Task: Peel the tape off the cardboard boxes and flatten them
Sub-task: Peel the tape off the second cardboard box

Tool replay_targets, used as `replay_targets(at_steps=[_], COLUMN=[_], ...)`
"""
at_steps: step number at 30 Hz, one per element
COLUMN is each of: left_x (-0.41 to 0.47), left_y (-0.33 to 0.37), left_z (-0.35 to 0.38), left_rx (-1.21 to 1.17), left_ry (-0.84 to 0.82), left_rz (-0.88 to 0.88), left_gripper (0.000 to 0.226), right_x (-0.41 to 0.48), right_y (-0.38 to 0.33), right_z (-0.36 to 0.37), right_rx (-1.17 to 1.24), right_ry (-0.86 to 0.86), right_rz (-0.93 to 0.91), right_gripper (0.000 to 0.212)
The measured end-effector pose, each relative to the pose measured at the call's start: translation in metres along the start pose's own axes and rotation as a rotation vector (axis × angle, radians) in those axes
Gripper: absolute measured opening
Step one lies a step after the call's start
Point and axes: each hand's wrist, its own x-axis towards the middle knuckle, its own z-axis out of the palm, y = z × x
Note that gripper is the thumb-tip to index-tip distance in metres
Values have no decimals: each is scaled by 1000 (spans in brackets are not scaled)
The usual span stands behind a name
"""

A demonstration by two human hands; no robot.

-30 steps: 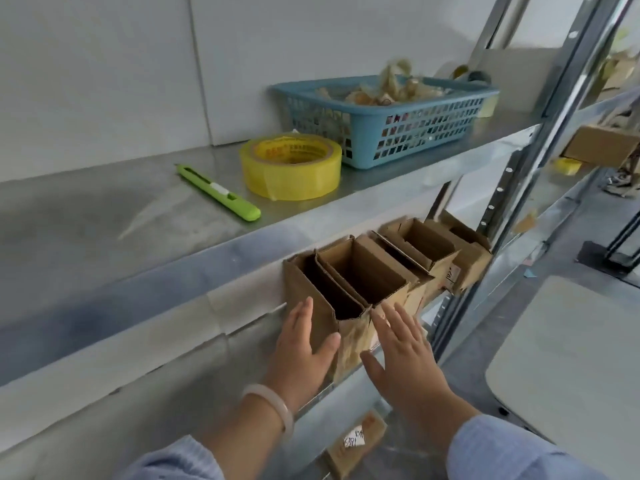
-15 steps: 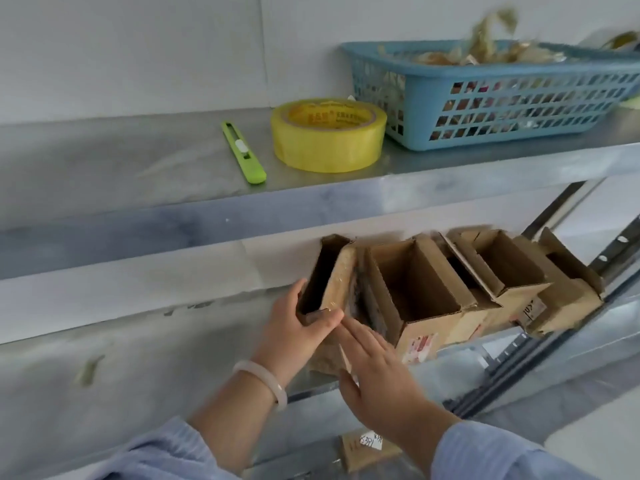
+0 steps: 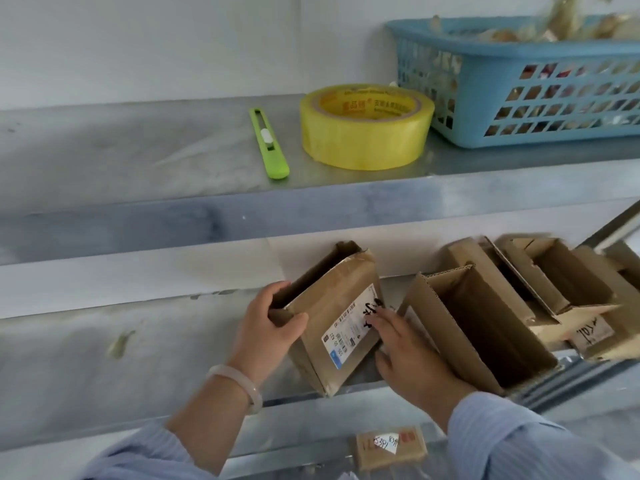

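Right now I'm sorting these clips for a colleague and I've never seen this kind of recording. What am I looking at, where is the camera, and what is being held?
There is no machine here. A person works with two bare hands, and the single camera sits on their head, looking forward and down.

The left hand, with a pale bracelet at the wrist, has its grip on the open top edge of a tilted cardboard box on the lower shelf. The right hand lays its fingers against that box's labelled face. To the right of it stand more open boxes.

On the upper shelf lie a green cutter, a yellow tape roll and a blue basket.
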Motion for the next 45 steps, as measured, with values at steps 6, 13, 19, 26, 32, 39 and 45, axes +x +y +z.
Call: replay_targets(at_steps=[6, 13, 19, 26, 32, 39, 45], left_x=[1, 5, 4, 10, -2, -23, -22], left_y=[6, -11, -26, -46, -49, -49, -43], left_z=[-3, -25, -36, -45, -37, -30, -44], left_rx=[59, -116, -273, -537, -639, -679, -851], left_ry=[84, 143, 160, 312, 298, 64, 36], left_rz=[30, -130, -232, -435, -477, -416, -449], left_gripper=[48, 41, 42, 35, 51, 27, 60], right_x=[20, 27, 35, 40, 30, 25, 18], right_y=[7, 4, 2, -4, -7, -17, -30], right_z=[1, 9, 3, 4, 9, 3, -7], right_rx=[-23, 193, 255, 545, 876, 883, 866], right_ry=[-5, -19, -179, -234, -161, -63, 1], right_rz=[-36, 84, 84, 120, 283, 338, 291], right_gripper=[54, 62, 71, 49, 27, 27, 22])
